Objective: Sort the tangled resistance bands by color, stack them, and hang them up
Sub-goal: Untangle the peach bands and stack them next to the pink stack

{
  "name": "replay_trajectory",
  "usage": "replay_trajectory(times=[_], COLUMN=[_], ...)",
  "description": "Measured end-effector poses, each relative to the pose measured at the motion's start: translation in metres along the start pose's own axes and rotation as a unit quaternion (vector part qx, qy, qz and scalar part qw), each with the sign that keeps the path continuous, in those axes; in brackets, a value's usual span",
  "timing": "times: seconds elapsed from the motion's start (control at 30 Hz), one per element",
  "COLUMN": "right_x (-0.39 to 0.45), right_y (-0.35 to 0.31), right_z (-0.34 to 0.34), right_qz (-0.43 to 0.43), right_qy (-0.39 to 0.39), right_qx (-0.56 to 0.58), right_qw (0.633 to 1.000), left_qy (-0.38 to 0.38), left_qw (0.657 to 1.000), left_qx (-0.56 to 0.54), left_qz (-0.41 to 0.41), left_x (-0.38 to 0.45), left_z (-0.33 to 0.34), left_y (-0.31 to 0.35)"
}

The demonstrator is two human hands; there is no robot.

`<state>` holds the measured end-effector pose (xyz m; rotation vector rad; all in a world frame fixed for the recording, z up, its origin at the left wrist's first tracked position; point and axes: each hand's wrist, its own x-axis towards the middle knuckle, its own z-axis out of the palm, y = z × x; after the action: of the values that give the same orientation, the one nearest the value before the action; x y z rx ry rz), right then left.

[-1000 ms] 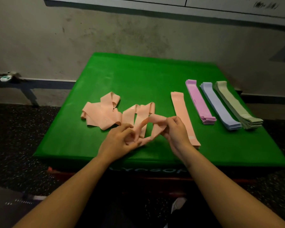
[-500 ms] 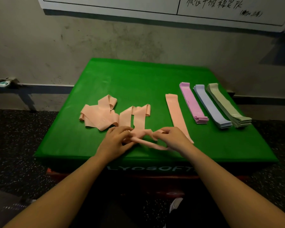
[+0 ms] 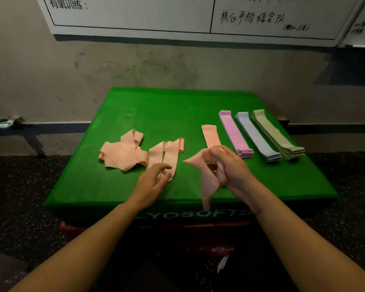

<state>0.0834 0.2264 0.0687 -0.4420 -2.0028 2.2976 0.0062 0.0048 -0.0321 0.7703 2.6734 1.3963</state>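
Since a moment ago our right hand [image 3: 230,167] has lifted one peach band [image 3: 207,182] free, fingers curled round it, while our left hand [image 3: 154,182] hovers loosely open, empty, so stacking comes next.

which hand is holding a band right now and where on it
The right hand grips a peach band at its upper part; the left hand holds nothing.

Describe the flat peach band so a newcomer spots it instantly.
On the green mat, find the row of straight strips at the right. The flat peach band is the leftmost, beside the pink stack. It alone lies single and thin; other peach bands are crumpled or held.
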Motion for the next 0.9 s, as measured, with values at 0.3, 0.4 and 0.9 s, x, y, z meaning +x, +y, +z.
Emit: replay_trajectory(times=[0.3,0.4,0.9], right_x=[-0.037,-0.050,-0.092], right_y=[-0.008,-0.010,0.014], right_z=[-0.015,-0.024,-0.064], right_qz=[-0.043,-0.070,-0.147], right_qy=[-0.030,-0.025,-0.015], right_qx=[-0.073,-0.085,-0.208], right_qw=[0.996,0.994,0.967], left_qy=[-0.019,-0.007,-0.032], left_qw=[0.945,0.950,0.972], left_qx=[-0.325,-0.312,-0.233], left_qz=[-0.041,-0.027,-0.007], left_x=[-0.001,-0.009,-0.046], left_z=[0.013,0.017,0.012], left_y=[0.101,0.112,0.156])
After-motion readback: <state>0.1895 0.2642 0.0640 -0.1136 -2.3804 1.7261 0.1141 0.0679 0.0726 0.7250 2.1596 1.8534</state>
